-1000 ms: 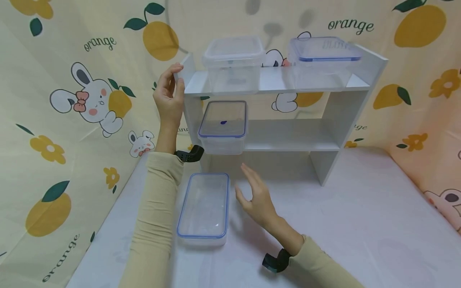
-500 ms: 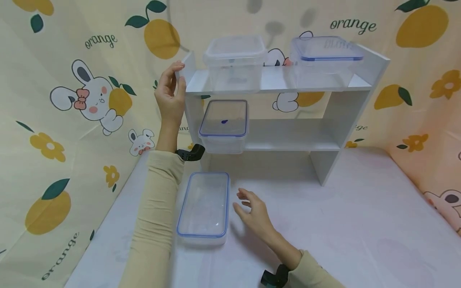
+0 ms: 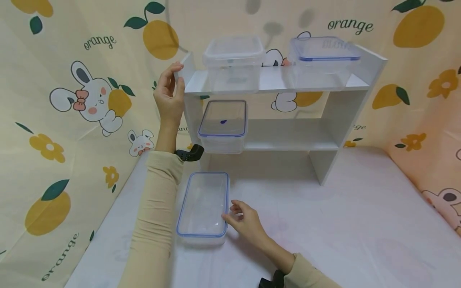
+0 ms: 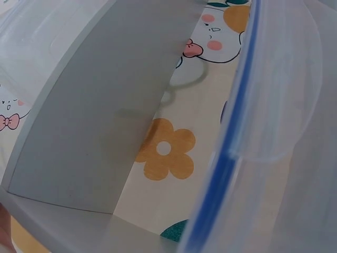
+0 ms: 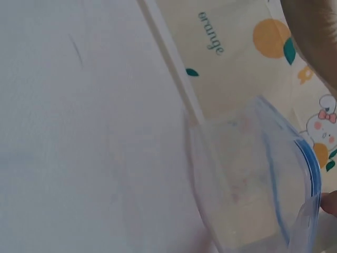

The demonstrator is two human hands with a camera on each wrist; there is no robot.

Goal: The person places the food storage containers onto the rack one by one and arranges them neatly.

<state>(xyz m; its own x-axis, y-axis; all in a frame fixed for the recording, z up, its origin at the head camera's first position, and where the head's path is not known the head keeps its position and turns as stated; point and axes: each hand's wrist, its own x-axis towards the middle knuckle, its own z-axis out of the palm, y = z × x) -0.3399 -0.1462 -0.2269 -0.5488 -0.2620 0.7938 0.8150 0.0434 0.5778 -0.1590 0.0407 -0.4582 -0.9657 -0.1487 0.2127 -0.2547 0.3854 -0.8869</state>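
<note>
On the table lies a clear lidded food container [image 3: 203, 206] with a blue seal. My right hand [image 3: 248, 226] is at its right side, thumb at the lid's rim, the other fingers bent and apart from the lid. Along that side, the right wrist view shows the container's blue-edged lid [image 5: 310, 163] with a fingertip [image 5: 329, 203] against it. Up at the left, my left hand [image 3: 169, 94] holds the side panel of a white shelf [image 3: 288, 134]. That panel [image 4: 89, 116] crosses the left wrist view, with a finger just showing at its lower left.
A blue-sealed container [image 3: 223, 124] stands on the middle shelf at left. On the top shelf are a plain clear container [image 3: 234, 64] and another blue-rimmed container [image 3: 324, 62]. Printed cloth [image 3: 97, 168] hangs behind and beside the white table [image 3: 360, 228].
My right hand has come down and left to the lid's right rim, its fingers bending more. The left hand stays on the shelf panel, and the containers have not moved.
</note>
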